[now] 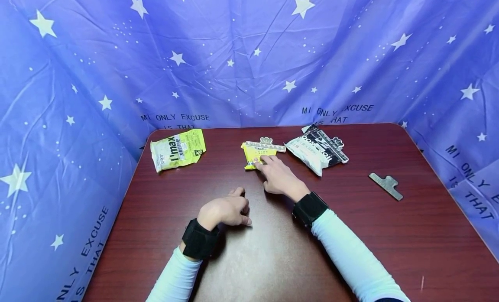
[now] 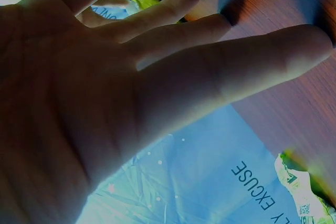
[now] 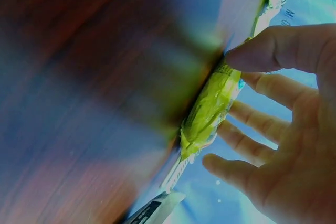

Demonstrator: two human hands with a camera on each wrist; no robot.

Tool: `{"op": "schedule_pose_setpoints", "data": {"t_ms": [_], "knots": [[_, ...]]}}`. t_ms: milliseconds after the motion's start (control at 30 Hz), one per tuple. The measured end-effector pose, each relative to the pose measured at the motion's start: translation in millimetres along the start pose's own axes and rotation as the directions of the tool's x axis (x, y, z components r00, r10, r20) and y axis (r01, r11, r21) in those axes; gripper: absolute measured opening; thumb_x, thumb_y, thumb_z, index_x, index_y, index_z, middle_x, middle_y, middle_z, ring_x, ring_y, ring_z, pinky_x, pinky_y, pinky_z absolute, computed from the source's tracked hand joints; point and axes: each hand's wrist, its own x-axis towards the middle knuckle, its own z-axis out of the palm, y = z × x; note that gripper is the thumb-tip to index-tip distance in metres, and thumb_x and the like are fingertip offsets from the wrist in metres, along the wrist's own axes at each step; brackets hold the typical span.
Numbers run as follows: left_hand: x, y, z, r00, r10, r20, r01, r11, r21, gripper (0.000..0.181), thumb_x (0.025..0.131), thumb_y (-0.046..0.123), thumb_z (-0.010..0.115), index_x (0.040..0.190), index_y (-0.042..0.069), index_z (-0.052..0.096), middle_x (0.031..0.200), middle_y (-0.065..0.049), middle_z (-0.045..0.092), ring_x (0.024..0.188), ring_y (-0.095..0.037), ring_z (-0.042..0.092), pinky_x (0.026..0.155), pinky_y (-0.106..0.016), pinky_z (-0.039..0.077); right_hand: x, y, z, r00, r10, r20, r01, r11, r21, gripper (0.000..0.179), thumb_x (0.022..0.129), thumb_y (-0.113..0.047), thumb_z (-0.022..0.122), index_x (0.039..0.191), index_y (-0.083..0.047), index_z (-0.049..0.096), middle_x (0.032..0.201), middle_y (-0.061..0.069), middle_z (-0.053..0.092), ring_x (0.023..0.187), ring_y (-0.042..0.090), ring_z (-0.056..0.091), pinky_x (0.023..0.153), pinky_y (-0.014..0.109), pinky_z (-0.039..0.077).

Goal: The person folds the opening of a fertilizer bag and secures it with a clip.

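In the head view a small yellow snack packet point(image 1: 255, 154) lies near the back middle, a metal ruler-marked clip point(image 1: 266, 144) across its far edge. My right hand point(image 1: 278, 175) reaches over the packet's near side, fingertips at its front. The right wrist view shows those fingers point(image 3: 252, 153) spread and fairly straight beside the yellow packet point(image 3: 210, 108), the thumb at one end. Nearer the body, my left hand point(image 1: 226, 209) holds nothing, its fingertips down at the table. In the left wrist view its fingers point(image 2: 236, 69) are extended and apart.
A green-and-white Umax bag point(image 1: 177, 150) lies at the back left. Right of the yellow packet sits a black-and-white bag point(image 1: 312, 152) with a metal clip point(image 1: 331, 145) on it. Another clip point(image 1: 386, 186) lies loose farther right. A blue star curtain point(image 1: 234, 76) surrounds the dark red table point(image 1: 390, 241).
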Motion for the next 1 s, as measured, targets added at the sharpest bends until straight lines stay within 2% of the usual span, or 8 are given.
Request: {"op": "schedule_pose_setpoints", "data": {"t_ms": [133, 233, 300, 367, 467, 633, 833, 1000], "knots": [[2.0, 1.4, 1.3, 1.0, -0.006, 0.011, 0.006, 1.0, 0.004, 0.022, 0.092, 0.035, 0.079, 0.084, 0.018, 0.067, 0.127, -0.011, 0.048, 0.129, -0.033, 0.05, 0.108, -0.047, 0.047, -2.2, 10, -5, 1.0, 0.017, -0.009, -0.016, 1.0, 0.023, 0.064, 0.088, -0.01, 0.072, 0.15, -0.007, 0.055, 0.159, 0.028, 0.044, 0.145, 0.046, 0.04, 0.12, 0.066, 0.032], [2.7, 1.8, 2.1, 1.0, -0.004, 0.017, 0.004, 1.0, -0.007, 0.022, 0.093, 0.034, 0.079, 0.084, 0.017, 0.067, 0.127, -0.01, 0.047, 0.128, -0.032, 0.05, 0.106, -0.046, 0.048, -6.6, 30, -12, 0.988, 0.134, -0.074, -0.128, 0.989, 0.073, 0.065, 0.086, -0.004, 0.071, 0.149, -0.009, 0.056, 0.162, 0.029, 0.038, 0.147, 0.049, 0.034, 0.115, 0.078, 0.027], [2.7, 1.7, 1.8, 1.0, -0.005, 0.016, 0.005, 1.0, -0.012, 0.022, 0.093, 0.033, 0.079, 0.084, 0.017, 0.066, 0.127, -0.011, 0.047, 0.128, -0.032, 0.049, 0.106, -0.046, 0.047, -10.0, 47, -19, 0.958, 0.258, -0.125, -0.246, 0.964, 0.102, 0.069, 0.084, 0.001, 0.07, 0.15, -0.01, 0.054, 0.163, 0.031, 0.032, 0.147, 0.053, 0.029, 0.11, 0.085, 0.025], [2.6, 1.1, 1.6, 1.0, -0.008, 0.014, 0.008, 1.0, -0.007, 0.023, 0.093, 0.033, 0.078, 0.084, 0.016, 0.066, 0.126, -0.01, 0.047, 0.127, -0.032, 0.05, 0.107, -0.046, 0.047, -13.9, 63, -25, 0.915, 0.381, -0.137, -0.364, 0.922, 0.132, 0.071, 0.085, 0.003, 0.068, 0.153, -0.011, 0.05, 0.163, 0.033, 0.026, 0.147, 0.056, 0.022, 0.106, 0.089, 0.023], [1.9, 0.0, 0.7, 1.0, -0.012, 0.009, 0.011, 1.0, 0.012, 0.023, 0.093, 0.034, 0.078, 0.084, 0.017, 0.066, 0.122, -0.009, 0.047, 0.127, -0.033, 0.05, 0.108, -0.047, 0.047, -19.8, 80, -33, 0.876, 0.476, -0.078, -0.463, 0.875, 0.14, 0.067, 0.091, 0.0, 0.065, 0.154, -0.012, 0.046, 0.159, 0.037, 0.024, 0.144, 0.059, 0.02, 0.102, 0.088, 0.029], [0.7, -2.1, -0.4, 1.0, -0.003, 0.001, 0.003, 1.0, 0.029, 0.024, 0.094, 0.034, 0.078, 0.083, 0.016, 0.066, 0.115, -0.008, 0.045, 0.121, -0.032, 0.051, 0.107, -0.047, 0.046, -23.7, 90, -38, 0.876, 0.482, 0.001, -0.477, 0.867, 0.145, 0.072, 0.089, 0.004, 0.061, 0.157, -0.015, 0.044, 0.156, 0.036, 0.028, 0.14, 0.057, 0.023, 0.101, 0.084, 0.034], [1.1, -2.4, 0.5, 1.0, -0.007, 0.009, 0.006, 1.0, 0.027, 0.025, 0.095, 0.035, 0.077, 0.083, 0.017, 0.065, 0.113, -0.006, 0.044, 0.119, -0.031, 0.051, 0.106, -0.046, 0.047, -28.7, 93, -37, 0.876, 0.483, 0.002, -0.477, 0.865, 0.157, 0.077, 0.086, 0.008, 0.061, 0.157, -0.016, 0.044, 0.159, 0.034, 0.027, 0.143, 0.055, 0.022, 0.104, 0.083, 0.03], [1.4, -2.6, 0.6, 1.0, -0.023, 0.017, 0.023, 1.0, 0.011, 0.023, 0.095, 0.036, 0.076, 0.084, 0.018, 0.066, 0.123, -0.009, 0.046, 0.132, -0.035, 0.048, 0.11, -0.048, 0.046, -36.4, 98, -36, 0.88, 0.476, -0.011, -0.468, 0.869, 0.162, 0.074, 0.085, 0.009, 0.062, 0.152, -0.016, 0.046, 0.157, 0.032, 0.031, 0.142, 0.055, 0.025, 0.103, 0.084, 0.032]]}}
